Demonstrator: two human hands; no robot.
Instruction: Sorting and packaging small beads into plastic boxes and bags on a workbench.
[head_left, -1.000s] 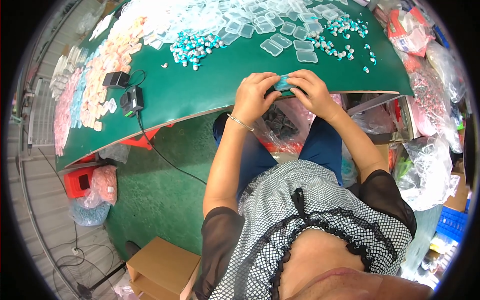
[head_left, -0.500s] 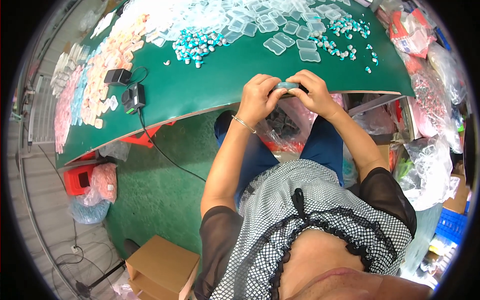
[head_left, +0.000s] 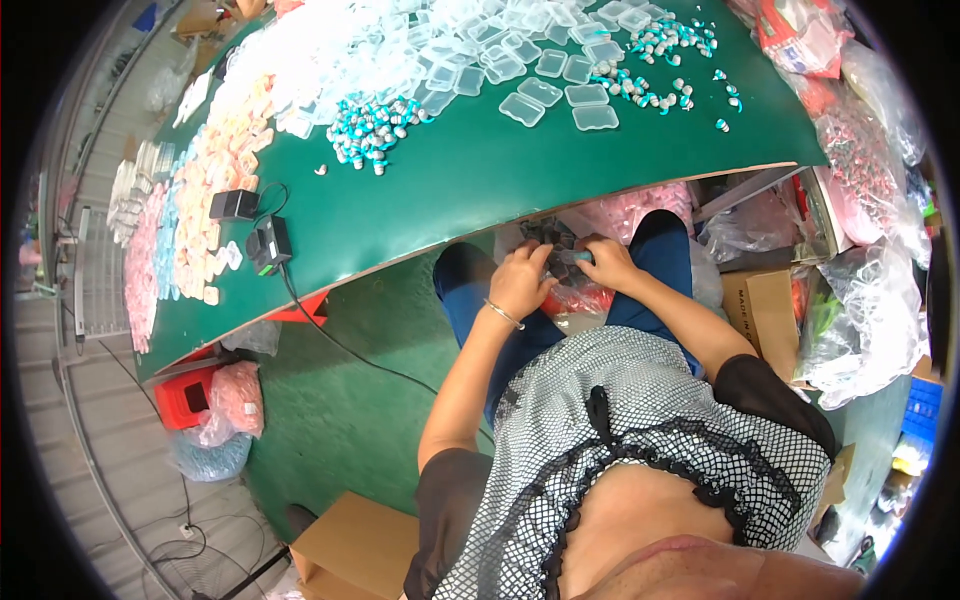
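Between my knees, below the table edge, sits an open clear plastic bag (head_left: pixel 578 300) with dark grey pieces (head_left: pixel 548 232) inside. My left hand (head_left: pixel 520 283) is over the near left side of this bag, thumb and fingers apart; nothing shows in its grasp. My right hand (head_left: pixel 610 264) is on the bag's right side, closed on a small bluish translucent case (head_left: pixel 583 257), mostly hidden by the fingers. On the green table (head_left: pixel 440 195) lie open clear plastic cases (head_left: pixel 595 116), a pile of teal-and-grey earplugs (head_left: pixel 368 132), and more earplugs (head_left: pixel 655 95) to the right.
Peach pieces (head_left: pixel 205 225) spread over the table's left side, near a black boxy device (head_left: pixel 268 245) whose cable hangs past the edge. A red bin (head_left: pixel 185 398) stands at lower left, cardboard boxes (head_left: pixel 355 545) below. Plastic bags (head_left: pixel 870 320) crowd the right.
Both hands have dropped from the table edge to the bag between my knees. My left hand has let go of the small case, which stays in my right hand. The view has shifted slightly.
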